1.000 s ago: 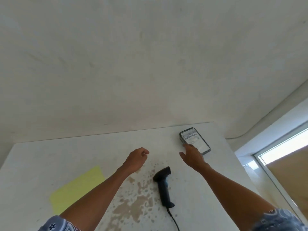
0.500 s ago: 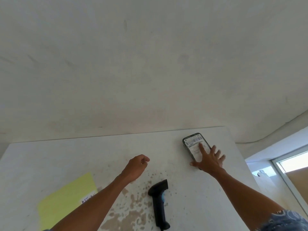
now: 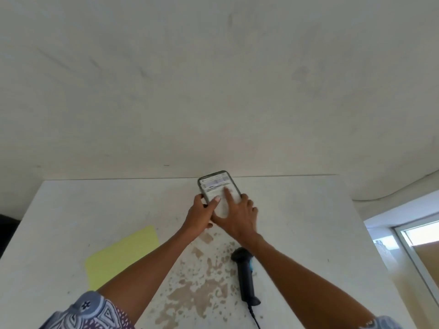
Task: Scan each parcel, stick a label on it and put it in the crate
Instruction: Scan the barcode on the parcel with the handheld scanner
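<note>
Head view: one black handheld scanner (image 3: 245, 276) lies flat on the white table (image 3: 71, 222), head pointing away from the person, handle toward them, cable (image 3: 254, 317) running off the near end. Neither hand touches it. It sits well back from both hands, just under the right forearm, nearer the person than the phone. Left hand (image 3: 199, 216) grips one phone (image 3: 217, 186) by its left edge, thumb (image 3: 213, 203) curled over onto the screen's lower left. Right hand (image 3: 237, 217) is just beside it on the right, touching it, index finger (image 3: 228, 193) straight with its tip on the middle of the screen, other fingers loosely bent at the phone's right edge. The phone is at the far middle of the table, its top crossing the far edge line. Can't tell if it rests on the table or is lifted. The screen is lit, its content blurred. One yellow sheet (image 3: 121, 255) lies flat on the left side, well apart from the scanner and both hands. Worn brown patches (image 3: 197, 290) on the tabletop lie between the forearms. One patterned sleeve (image 3: 88, 312) at bottom left. Window (image 3: 415, 245) at right edge.
</note>
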A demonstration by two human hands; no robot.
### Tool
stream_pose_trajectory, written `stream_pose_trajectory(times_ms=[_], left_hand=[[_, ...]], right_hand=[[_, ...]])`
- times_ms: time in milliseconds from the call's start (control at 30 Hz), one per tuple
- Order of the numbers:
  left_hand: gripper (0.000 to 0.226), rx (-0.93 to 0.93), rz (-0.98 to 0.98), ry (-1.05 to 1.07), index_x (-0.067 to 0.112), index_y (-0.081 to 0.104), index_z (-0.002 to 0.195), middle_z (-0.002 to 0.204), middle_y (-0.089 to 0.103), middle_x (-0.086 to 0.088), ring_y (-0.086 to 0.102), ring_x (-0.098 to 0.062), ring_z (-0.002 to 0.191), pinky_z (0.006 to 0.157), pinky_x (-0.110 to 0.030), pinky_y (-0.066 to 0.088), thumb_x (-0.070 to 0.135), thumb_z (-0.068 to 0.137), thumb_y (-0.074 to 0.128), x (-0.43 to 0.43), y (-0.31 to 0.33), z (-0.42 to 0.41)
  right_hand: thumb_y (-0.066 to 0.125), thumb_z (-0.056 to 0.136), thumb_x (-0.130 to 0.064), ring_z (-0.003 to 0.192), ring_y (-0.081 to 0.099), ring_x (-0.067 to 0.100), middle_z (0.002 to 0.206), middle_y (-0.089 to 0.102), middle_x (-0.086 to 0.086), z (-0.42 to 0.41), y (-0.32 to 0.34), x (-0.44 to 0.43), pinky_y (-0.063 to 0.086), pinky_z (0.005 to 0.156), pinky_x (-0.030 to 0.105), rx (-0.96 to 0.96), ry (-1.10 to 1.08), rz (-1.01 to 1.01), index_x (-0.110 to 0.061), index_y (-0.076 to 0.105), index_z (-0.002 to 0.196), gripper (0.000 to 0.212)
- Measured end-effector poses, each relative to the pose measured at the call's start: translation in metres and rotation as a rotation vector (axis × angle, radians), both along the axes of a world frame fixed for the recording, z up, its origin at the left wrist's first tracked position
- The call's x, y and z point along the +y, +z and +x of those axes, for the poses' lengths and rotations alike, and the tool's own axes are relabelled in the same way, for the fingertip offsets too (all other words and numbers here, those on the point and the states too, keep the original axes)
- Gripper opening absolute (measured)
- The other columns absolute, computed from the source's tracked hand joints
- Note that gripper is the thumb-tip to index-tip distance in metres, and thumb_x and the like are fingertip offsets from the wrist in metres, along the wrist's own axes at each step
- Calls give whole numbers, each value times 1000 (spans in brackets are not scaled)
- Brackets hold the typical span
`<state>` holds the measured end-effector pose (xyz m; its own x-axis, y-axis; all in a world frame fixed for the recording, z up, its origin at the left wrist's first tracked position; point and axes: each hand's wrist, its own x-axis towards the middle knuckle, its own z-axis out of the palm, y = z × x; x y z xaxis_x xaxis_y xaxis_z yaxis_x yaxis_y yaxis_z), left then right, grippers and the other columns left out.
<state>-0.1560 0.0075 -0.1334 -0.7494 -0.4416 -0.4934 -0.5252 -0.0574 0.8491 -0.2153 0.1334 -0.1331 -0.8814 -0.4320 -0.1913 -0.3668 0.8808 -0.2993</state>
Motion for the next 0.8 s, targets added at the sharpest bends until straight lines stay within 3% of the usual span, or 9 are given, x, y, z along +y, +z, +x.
stream_pose_trajectory(times_ms=[167,267,367,433,500,567,700,800], left_hand=[[43,-92,-117,126,17,43,136,123,62,-10,65,-32,103,85,-52,58,27,97,60,-31,-13,53],[43,-129,-109,72,15,42,136,123,62,-11,65,-32,102,86,-50,57,24,98,60,-37,-23,84],[42,-151,-152,9,12,40,134,125,62,-11,62,-25,97,82,-38,54,21,97,59,-31,-34,104],[40,-162,-160,3,12,39,133,125,62,-10,61,-24,99,81,-34,51,19,98,58,-26,-39,111],[39,-161,-145,1,14,40,131,124,62,-8,61,-24,101,84,-34,51,20,98,58,-21,-43,114],[39,-156,-147,-12,16,41,131,124,63,-6,60,-21,100,84,-32,49,21,97,59,-19,-45,117],[42,-157,-168,-26,16,40,134,124,63,-4,59,-18,97,81,-28,44,22,97,58,-24,-48,120],[42,-164,-173,-30,16,40,135,124,63,-4,58,-17,97,81,-28,43,22,97,58,-25,-49,119]], right_hand=[[44,82,-77,123,46,31,141,40,14,65,-6,-25,41,102,45,-105,42,-56,-25,15,154,93],[44,93,-58,121,51,28,137,48,9,86,-6,-6,44,101,42,-10,-37,-129,-18,33,146,67],[59,90,-32,105,56,26,114,54,7,103,-11,27,48,86,39,108,-316,-177,-14,47,120,37],[63,88,-37,104,55,30,113,49,9,112,-18,47,50,84,42,4,-427,-74,-12,40,120,46],[68,86,-45,113,53,35,123,44,14,120,-28,62,50,91,48,-195,-488,28,-10,28,134,72],[74,84,-37,117,53,39,129,43,17,124,-38,69,49,92,51,-297,-543,-13,-8,21,138,81],[67,91,-24,112,58,36,125,55,17,125,-51,73,52,91,49,-391,-552,-46,-5,38,129,52],[67,88,-23,90,64,26,105,64,9,126,-48,74,56,76,42,-444,-583,-232,-10,50,118,37]])
